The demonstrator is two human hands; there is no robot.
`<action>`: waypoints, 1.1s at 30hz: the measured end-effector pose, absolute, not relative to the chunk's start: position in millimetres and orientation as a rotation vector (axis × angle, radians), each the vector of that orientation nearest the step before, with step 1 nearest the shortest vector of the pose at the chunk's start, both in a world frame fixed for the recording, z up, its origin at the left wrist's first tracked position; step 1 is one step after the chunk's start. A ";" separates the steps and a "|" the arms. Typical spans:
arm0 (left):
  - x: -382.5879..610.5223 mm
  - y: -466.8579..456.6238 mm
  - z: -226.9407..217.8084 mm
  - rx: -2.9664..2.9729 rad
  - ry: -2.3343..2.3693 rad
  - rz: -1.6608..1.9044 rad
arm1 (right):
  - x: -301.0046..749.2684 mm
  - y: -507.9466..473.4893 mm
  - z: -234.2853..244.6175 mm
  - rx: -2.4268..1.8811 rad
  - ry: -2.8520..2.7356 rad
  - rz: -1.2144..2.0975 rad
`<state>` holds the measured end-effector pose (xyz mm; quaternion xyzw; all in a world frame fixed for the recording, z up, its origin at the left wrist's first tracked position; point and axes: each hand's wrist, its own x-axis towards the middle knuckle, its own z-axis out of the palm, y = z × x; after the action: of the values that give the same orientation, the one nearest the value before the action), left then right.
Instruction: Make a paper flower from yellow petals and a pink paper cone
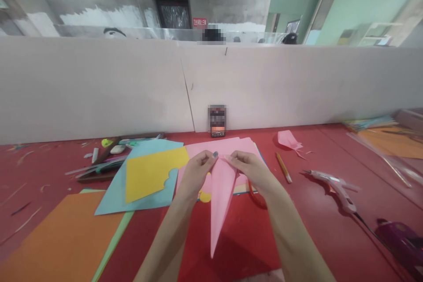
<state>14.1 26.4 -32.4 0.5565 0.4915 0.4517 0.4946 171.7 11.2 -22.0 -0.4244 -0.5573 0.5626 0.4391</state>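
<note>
A long pink folded paper (222, 194) hangs point-down between my hands, its wide end at the top. My left hand (200, 167) pinches its upper left edge, thumb and fingers pressed together. On the upper right edge my right hand (249, 166) pinches the same paper. Behind and below lie flat pink sheets (211, 143) on the table. A small yellow paper piece (205, 196) shows just left of the folded paper. Beside my right wrist is a red-orange curved handle (256, 196), mostly covered by the hand and arm.
Yellow (145, 176) and light-blue sheets (114, 198) and orange sheets (66, 233) lie to the left, near a tray (99, 176) of tools. Rightward are a pen (283, 167), a pink scrap (289, 139) and a corded glue gun (335, 185). A phone (217, 121) leans on the white partition (280, 83).
</note>
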 end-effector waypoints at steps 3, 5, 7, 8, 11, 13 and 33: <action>15.0 26.2 -31.9 1.330 1.156 1.084 | 171.9 11.8 -23.0 -1.020 -1.377 1.421; 15.9 25.5 -30.7 1.301 1.136 1.062 | 172.3 11.8 -23.6 -1.016 -1.383 1.435; 16.6 24.9 -30.4 1.311 1.137 1.028 | 172.6 11.4 -23.8 -1.029 -1.388 1.447; 16.7 24.9 -30.8 1.335 1.141 1.013 | 172.7 11.0 -23.5 -1.035 -1.385 1.454; 16.2 25.7 -33.6 1.390 1.155 1.042 | 173.0 10.1 -21.9 -1.024 -1.337 1.473; 15.7 26.7 -35.6 1.360 1.165 1.086 | 173.0 9.8 -20.7 -1.004 -1.328 1.474; 14.4 25.6 -28.3 1.237 1.210 1.111 | 177.5 9.7 -18.3 -1.006 -1.447 1.381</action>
<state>14.4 25.6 -28.3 0.5153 0.5038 0.4626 0.5164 177.5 9.7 -18.3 -0.4042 -0.5815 0.5552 0.4361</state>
